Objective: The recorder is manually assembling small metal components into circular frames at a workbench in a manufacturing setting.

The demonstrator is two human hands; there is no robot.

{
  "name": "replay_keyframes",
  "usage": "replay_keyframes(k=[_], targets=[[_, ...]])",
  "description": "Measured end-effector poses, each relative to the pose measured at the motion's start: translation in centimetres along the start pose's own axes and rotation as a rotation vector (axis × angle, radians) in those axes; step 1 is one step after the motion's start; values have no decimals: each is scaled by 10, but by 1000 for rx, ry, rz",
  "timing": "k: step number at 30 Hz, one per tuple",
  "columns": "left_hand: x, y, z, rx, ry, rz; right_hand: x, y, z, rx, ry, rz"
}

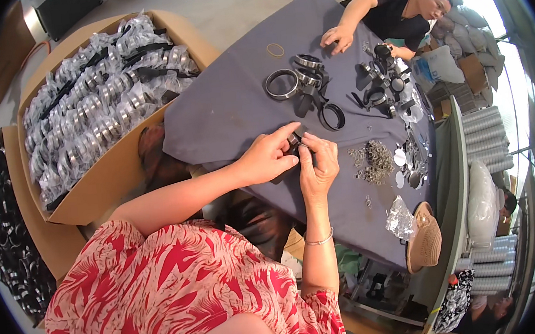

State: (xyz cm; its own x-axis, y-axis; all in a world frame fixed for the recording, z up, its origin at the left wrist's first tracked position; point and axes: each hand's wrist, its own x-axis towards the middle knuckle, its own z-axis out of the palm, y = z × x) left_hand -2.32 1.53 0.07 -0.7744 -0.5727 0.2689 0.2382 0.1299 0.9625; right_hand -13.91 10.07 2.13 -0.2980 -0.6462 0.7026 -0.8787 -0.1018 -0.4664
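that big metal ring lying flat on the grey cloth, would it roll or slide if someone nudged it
The metal ring lies flat, so a nudge would probably slide it, not roll it. The grey cloth likely adds drag. It looks rigid and shiny, so probably stiff and fairly heavy for its size; stood on edge, it could roll.

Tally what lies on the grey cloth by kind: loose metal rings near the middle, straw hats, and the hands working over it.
Large metal rings: 1
Black rings: 1
Straw hats: 1
Hands at the small part: left hand, right hand: 2
Co-worker's hand: 1
Total: 6
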Motion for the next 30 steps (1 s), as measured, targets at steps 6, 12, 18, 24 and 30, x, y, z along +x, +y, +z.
replay_keyframes(k=[6, 12, 18, 24, 30], targets=[[-1, 1, 2, -24, -12, -16, -2, -6, -8, -130, -23, -19], [-2, 1, 4, -62, 15, -6, -3, -2, -7, -153, -3, -109], [-2, 8, 0, -16, -42, -48, -4, 1, -4, -157, 40, -141], [-3, 5, 0, -45, -33, -48, -2, 0, 0, -152, 20, -162], [-3, 9, -1, -21, -30, -49, -2, 1, 1, -155, -13, -168]])
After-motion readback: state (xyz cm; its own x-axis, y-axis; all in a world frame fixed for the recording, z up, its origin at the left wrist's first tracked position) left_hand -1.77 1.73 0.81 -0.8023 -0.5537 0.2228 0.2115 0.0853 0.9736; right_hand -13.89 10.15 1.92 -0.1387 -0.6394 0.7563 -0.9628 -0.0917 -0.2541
